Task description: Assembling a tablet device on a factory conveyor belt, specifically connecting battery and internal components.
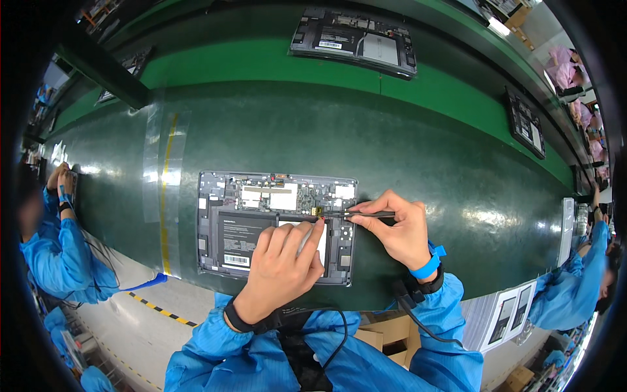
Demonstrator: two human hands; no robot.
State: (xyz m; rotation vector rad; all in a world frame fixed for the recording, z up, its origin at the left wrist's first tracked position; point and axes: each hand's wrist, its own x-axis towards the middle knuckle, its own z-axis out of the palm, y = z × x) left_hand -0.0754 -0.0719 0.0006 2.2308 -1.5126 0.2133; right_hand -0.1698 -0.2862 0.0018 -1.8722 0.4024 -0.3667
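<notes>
- An opened laptop base point(277, 225), a flat grey metal rectangle with its cover off, lies at the middle of the dark green, glossy conveyor belt point(418, 150).
- Inside it, a green circuit board point(287, 195) with pale rectangular patches runs along the 12 o'clock edge; a flat black battery pack point(238, 238) with white labels fills the lower part.
- The left hand point(282, 266) rests flat over the battery's right half, fingers together and pointing toward 1 o'clock, fingertips by a small yellowish connector point(318, 212); it presses down and grips nothing that shows.
- The right hand point(398, 230), at 3 o'clock of the base, pinches slim dark metal tweezers point(362, 214) between thumb and forefinger; their tip lies at the connector.
- Both wrists wear black straps with cords; the right one also has a blue band point(428, 266). Sleeves are smooth blue fabric.
- Another open laptop base point(356, 42) sits at 12 o'clock on the belt.
- Strips of clear tape point(157, 170) over a yellow line cross the belt at 9 o'clock.
</notes>
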